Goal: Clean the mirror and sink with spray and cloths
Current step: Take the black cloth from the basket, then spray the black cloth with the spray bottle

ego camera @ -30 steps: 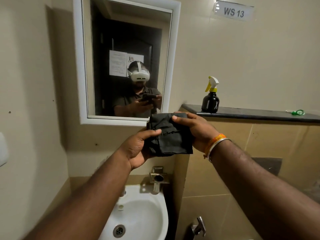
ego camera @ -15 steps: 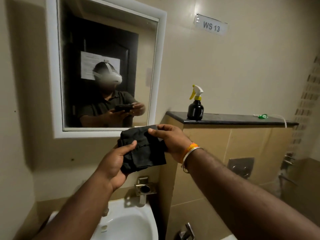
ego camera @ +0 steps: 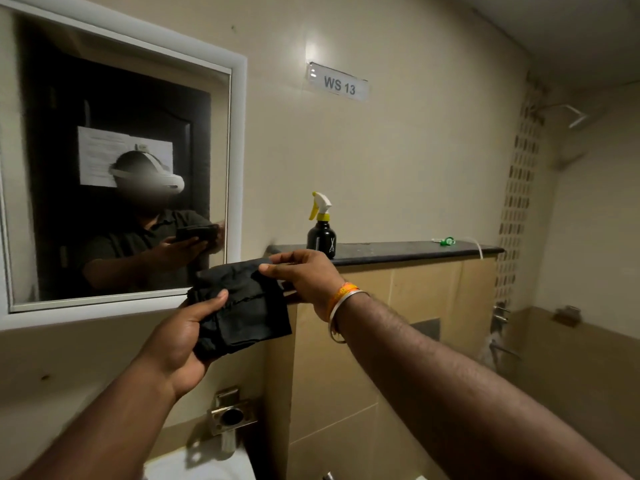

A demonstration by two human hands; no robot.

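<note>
A folded black cloth (ego camera: 247, 308) is held in front of me between both hands, just below the mirror's lower right corner. My left hand (ego camera: 181, 336) grips its lower left side with the thumb on top. My right hand (ego camera: 304, 275) pinches its upper right edge. The white-framed mirror (ego camera: 121, 174) hangs on the wall at the left. A black spray bottle (ego camera: 321, 232) with a yellow and white trigger stands upright on the dark ledge (ego camera: 398, 251), just beyond my right hand. Only the white sink's rim (ego camera: 204, 465) shows at the bottom, under the metal tap (ego camera: 230, 419).
A "WS 13" sign (ego camera: 339, 85) is fixed to the wall above the ledge. A small green item (ego camera: 446, 241) lies further right on the ledge. Pipes and a valve (ego camera: 500, 318) stick out of the tiled wall at the right. Beige walls close in on all sides.
The view has swung up and to the right, so the mirror sits further left and most of the sink has left the frame. Both hands still hold the cloth, now nearer the ledge.
</note>
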